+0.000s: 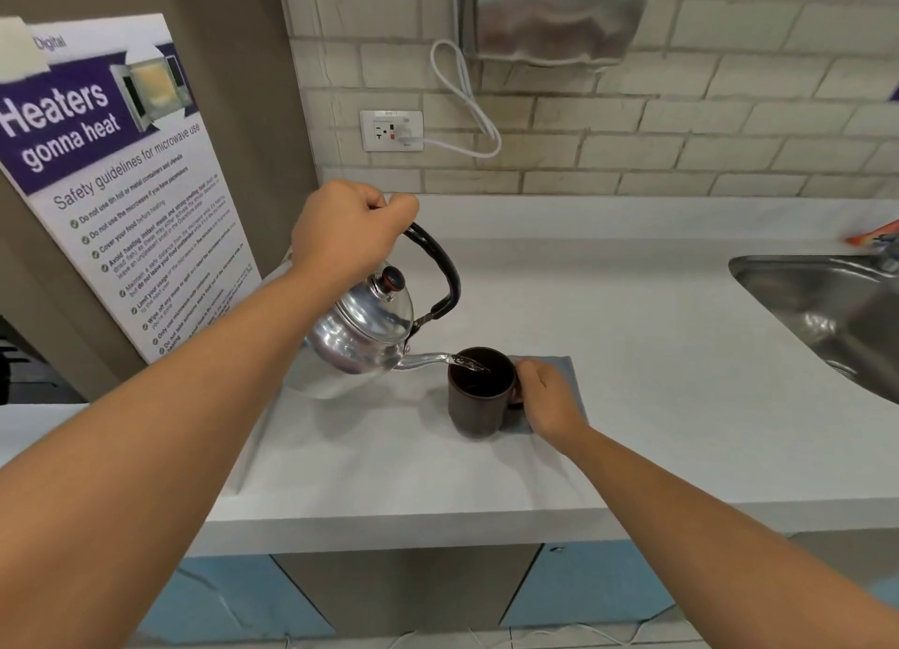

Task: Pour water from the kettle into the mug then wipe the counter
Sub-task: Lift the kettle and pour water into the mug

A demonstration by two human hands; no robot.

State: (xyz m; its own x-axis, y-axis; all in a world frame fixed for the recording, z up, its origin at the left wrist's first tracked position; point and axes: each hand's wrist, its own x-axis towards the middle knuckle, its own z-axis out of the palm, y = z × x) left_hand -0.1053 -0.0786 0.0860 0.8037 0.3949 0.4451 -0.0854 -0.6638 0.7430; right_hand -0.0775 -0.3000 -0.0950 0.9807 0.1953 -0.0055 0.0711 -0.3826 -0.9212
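Observation:
My left hand (pixel 348 232) grips the black handle of a shiny metal kettle (pixel 362 332), which is lifted and tilted to the right. A thin stream of water runs from its spout into a dark brown mug (pixel 479 405) standing on the white counter (pixel 632 381). My right hand (pixel 547 398) is closed on the mug's handle on its right side. Under the mug and my right hand lies a flat grey cloth (pixel 559 364), mostly covered by them.
A steel sink (pixel 827 317) is sunk into the counter at the right. A poster about microwave safety (pixel 126 186) leans on the left wall. On the tiled back wall are an outlet (pixel 391 130) with a white cord and a metal dispenser (pixel 554 13).

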